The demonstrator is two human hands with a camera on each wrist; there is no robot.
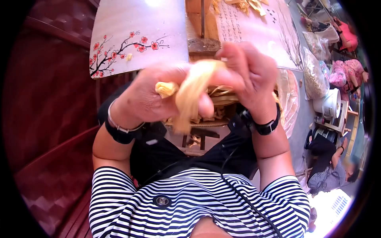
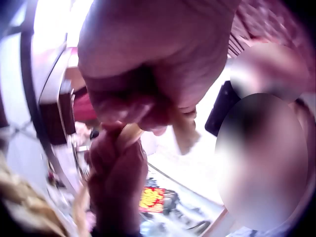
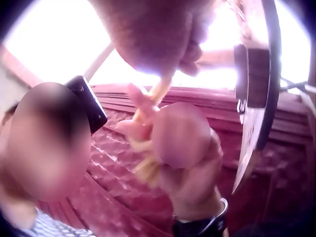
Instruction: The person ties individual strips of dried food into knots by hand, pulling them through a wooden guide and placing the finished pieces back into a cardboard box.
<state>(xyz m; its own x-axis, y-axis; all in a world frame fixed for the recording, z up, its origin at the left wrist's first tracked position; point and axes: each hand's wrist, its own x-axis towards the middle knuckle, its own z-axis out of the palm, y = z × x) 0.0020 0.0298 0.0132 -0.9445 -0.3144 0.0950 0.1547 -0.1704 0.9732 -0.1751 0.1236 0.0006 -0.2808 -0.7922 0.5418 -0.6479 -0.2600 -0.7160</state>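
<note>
In the head view a soft, pale yellow strip (image 1: 190,89) is bent over between both hands, blurred by motion. My left hand (image 1: 145,93) grips it with curled fingers, and a bunched pale yellow end (image 1: 166,90) pokes out at the back of that hand. My right hand (image 1: 256,75) pinches the strip's other side between thumb and fingers. The right wrist view shows the strip (image 3: 160,91) running between the two hands, with a loose end (image 3: 148,170) hanging beside the left hand (image 3: 195,170). Below the hands, more yellow strips (image 1: 224,97) lie in a container, partly hidden.
A white board (image 1: 139,23) with painted red blossoms lies ahead left, beside a wooden block (image 1: 194,20). On the right-hand board (image 1: 274,35) lie more yellow strips (image 1: 254,5). A clear plastic bag (image 1: 289,99) stands right. Further right are people and a white bucket (image 1: 331,102).
</note>
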